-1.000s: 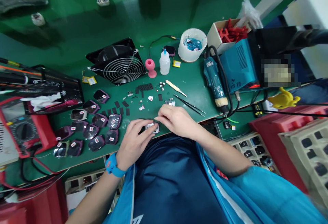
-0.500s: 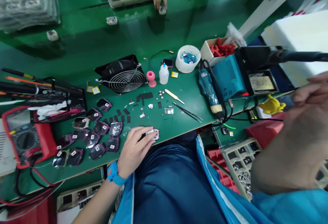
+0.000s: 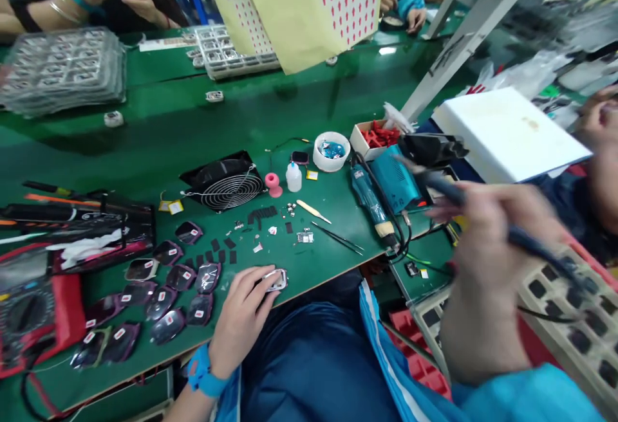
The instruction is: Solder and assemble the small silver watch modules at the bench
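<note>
My left hand point(image 3: 244, 309) rests at the table's front edge, its fingers closed on a small white device casing point(image 3: 277, 279). My right hand point(image 3: 497, 235) is raised at the right, blurred by motion, wrapped round a dark soldering iron point(image 3: 447, 189) whose front end points left over the blue station point(image 3: 396, 181). Black tweezers point(image 3: 338, 238), a cream-handled tool point(image 3: 313, 211) and a small circuit board point(image 3: 305, 237) lie beyond the casing. Several dark watch-like devices point(image 3: 181, 277) with stickers lie left of my left hand.
A fan point(image 3: 226, 184), a pink holder point(image 3: 273, 185), a white bottle point(image 3: 293, 177) and a round white tub point(image 3: 331, 152) stand mid-table. A blue electric screwdriver point(image 3: 369, 197) lies right of them. Red multimeter point(image 3: 72, 312) at left. Other people sit across the table and at right.
My right hand has moved left and now holds the soldering iron. The view has tilted up, showing more people and a yellow sheet with red arrows. My left hand still holds the casing.
</note>
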`<state>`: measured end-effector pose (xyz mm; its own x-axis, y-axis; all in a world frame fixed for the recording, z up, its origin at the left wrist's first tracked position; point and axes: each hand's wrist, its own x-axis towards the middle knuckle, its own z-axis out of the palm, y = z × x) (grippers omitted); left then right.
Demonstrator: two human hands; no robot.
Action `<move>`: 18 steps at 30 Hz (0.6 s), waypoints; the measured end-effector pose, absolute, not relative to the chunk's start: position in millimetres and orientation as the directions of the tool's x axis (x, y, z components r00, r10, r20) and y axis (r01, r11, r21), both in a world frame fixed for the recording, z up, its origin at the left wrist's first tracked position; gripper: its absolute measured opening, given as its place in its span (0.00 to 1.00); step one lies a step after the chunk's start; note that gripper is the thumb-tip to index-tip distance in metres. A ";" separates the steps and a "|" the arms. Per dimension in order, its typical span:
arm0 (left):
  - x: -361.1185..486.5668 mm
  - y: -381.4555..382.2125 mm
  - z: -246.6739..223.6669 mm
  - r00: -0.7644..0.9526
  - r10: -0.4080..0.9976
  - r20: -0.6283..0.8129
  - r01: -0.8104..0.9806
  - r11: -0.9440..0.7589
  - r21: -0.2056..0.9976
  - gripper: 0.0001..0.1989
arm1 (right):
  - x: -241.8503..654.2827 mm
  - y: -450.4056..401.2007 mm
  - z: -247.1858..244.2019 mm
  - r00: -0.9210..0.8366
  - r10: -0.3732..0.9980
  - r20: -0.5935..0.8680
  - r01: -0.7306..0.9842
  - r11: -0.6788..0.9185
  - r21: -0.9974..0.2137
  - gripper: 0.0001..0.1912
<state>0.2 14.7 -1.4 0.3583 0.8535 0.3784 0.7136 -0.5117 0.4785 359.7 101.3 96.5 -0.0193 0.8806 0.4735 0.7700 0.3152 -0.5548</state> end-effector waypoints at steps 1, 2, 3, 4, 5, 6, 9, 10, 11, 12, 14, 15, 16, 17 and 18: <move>0.7 13.7 -1.0 0.351 0.859 0.372 0.718 -0.502 0.482 0.15 | 345.8 106.6 84.6 -0.036 0.876 0.480 0.772 0.330 -0.544 0.15; 0.9 12.0 0.0 0.342 0.866 0.365 0.722 -0.490 0.488 0.15 | 331.0 112.1 72.1 -0.056 0.870 0.491 0.770 0.350 -0.533 0.15; 0.9 9.7 1.7 0.328 0.873 0.361 0.724 -0.478 0.497 0.14 | 316.8 117.5 59.8 -0.078 0.858 0.507 0.765 0.378 -0.522 0.15; 0.5 6.9 4.2 0.309 0.879 0.363 0.725 -0.465 0.508 0.13 | 304.4 122.4 48.3 -0.102 0.844 0.527 0.757 0.409 -0.510 0.15; -0.3 3.8 7.3 0.284 0.886 0.367 0.725 -0.449 0.523 0.10 | 294.2 126.7 38.2 -0.124 0.828 0.547 0.749 0.440 -0.495 0.14; -1.6 0.7 10.9 0.253 0.892 0.373 0.723 -0.431 0.540 0.07 | 286.8 130.2 29.6 -0.144 0.814 0.563 0.745 0.464 -0.479 0.14; -8.9 -7.9 23.8 0.151 0.906 0.396 0.712 -0.378 0.592 0.08 | 278.4 135.6 13.1 -0.121 0.783 0.610 0.761 0.468 -0.450 0.16; -12.5 -10.3 28.2 0.118 0.909 0.400 0.711 -0.359 0.605 0.10 | 278.6 135.9 10.0 -0.116 0.771 0.626 0.768 0.469 -0.436 0.17; -16.5 -12.5 32.4 0.087 0.911 0.402 0.716 -0.338 0.611 0.12 | 279.3 135.8 7.7 -0.125 0.766 0.630 0.771 0.475 -0.425 0.17; -21.2 -14.3 36.3 0.055 0.913 0.404 0.726 -0.314 0.612 0.14 | 280.2 135.3 5.9 -0.144 0.764 0.629 0.770 0.486 -0.413 0.18; -33.0 -17.1 43.3 -0.011 0.917 0.398 0.755 -0.253 0.605 0.16 | 281.2 134.2 3.5 -0.158 0.761 0.630 0.776 0.490 -0.397 0.18; -40.7 -18.0 46.5 -0.053 0.909 0.414 0.783 -0.219 0.582 0.17 | 281.4 134.1 2.6 -0.153 0.755 0.638 0.781 0.488 -0.390 0.18; -50.0 -18.5 49.6 -0.098 0.892 0.441 0.810 -0.186 0.556 0.17 | 281.5 134.2 1.9 -0.148 0.748 0.647 0.787 0.485 -0.381 0.18; -60.9 -18.4 52.6 -0.152 0.857 0.493 0.844 -0.147 0.516 0.16 | 281.6 134.7 1.6 -0.150 0.745 0.650 0.791 0.485 -0.373 0.18; -73.6 -17.7 55.7 -0.197 0.805 0.559 0.886 -0.098 0.453 0.14 | 281.9 135.2 1.7 -0.162 0.746 0.646 0.792 0.489 -0.366 0.18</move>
